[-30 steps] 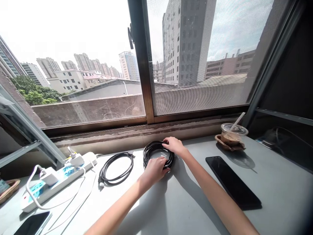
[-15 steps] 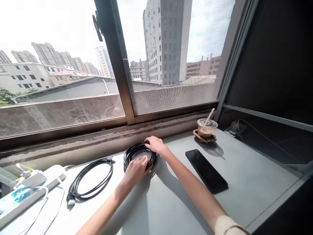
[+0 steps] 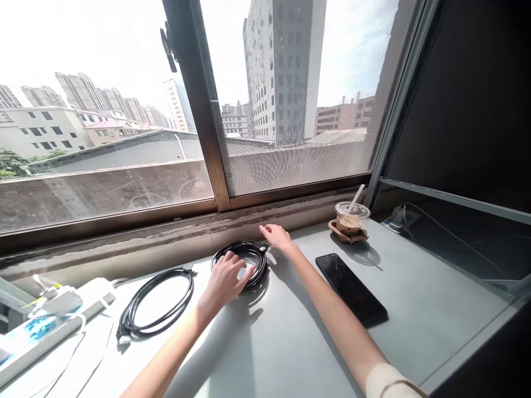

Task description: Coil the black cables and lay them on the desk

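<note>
A thick coil of black cable point(image 3: 262, 268) lies on the grey table near the window wall. My left hand point(image 3: 226, 276) hovers over its near left part, fingers spread and thumb apart; whether the fingertips touch the coil I cannot tell. Just right of the coil's far side is my right hand point(image 3: 277, 237), its fingers extended and holding nothing visible. Close by that hand, a cable end with a pale plug point(image 3: 263, 249) rests at the coil's upper right edge. A second, thinner loop of black cable point(image 3: 129, 316) lies flat to the left.
A white power strip point(image 3: 93, 296) with plugs and thin white cords runs along the left side. A black phone point(image 3: 352, 290) lies right of my right forearm. Behind it stands an iced drink cup point(image 3: 350, 221) with a straw in a cardboard holder. The window point(image 3: 222, 193) borders the back.
Both hands have let go of the coil. My left hand has lifted and spread its fingers; my right hand has shifted right, exposing the cable end. The coil rests on the table.
</note>
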The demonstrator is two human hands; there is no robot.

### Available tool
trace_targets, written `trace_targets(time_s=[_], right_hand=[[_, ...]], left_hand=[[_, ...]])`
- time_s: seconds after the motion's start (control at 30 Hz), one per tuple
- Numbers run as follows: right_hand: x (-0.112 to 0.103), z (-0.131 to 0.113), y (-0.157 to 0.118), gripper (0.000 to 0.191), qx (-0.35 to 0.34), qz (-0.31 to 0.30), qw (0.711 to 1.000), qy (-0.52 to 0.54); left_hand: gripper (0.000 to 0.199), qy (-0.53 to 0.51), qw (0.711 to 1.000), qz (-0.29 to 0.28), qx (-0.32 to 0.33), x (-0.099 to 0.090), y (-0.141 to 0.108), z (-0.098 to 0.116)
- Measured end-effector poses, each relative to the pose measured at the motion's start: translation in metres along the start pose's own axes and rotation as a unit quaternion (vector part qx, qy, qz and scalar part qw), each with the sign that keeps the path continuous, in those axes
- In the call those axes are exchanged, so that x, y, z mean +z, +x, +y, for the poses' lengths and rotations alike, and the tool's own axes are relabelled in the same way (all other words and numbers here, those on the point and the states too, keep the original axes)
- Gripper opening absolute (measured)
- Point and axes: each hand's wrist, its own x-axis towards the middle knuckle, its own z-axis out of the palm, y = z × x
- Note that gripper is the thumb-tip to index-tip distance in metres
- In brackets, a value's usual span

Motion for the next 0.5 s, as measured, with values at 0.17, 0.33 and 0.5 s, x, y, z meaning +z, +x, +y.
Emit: trace_targets(time_s=[0.17,0.33,0.5], right_hand=[[0.016,0.023,0.0,0.031,0.058,0.028,0.996,-0.055],[0.031,0.028,-0.006,0.03,0.062,0.028,0.992,-0.104],[0.038,0.029,-0.004,0.029,0.056,0.026,0.988,-0.141]], left_hand=[[0.051,0.027,0.976,0.069,-0.206,-0.016,0.005,-0.032],[0.056,0.072,0.931,0.031,-0.357,-0.012,-0.002,-0.077],[0.04,0.085,0.914,-0.037,-0.396,0.013,-0.012,-0.095]])
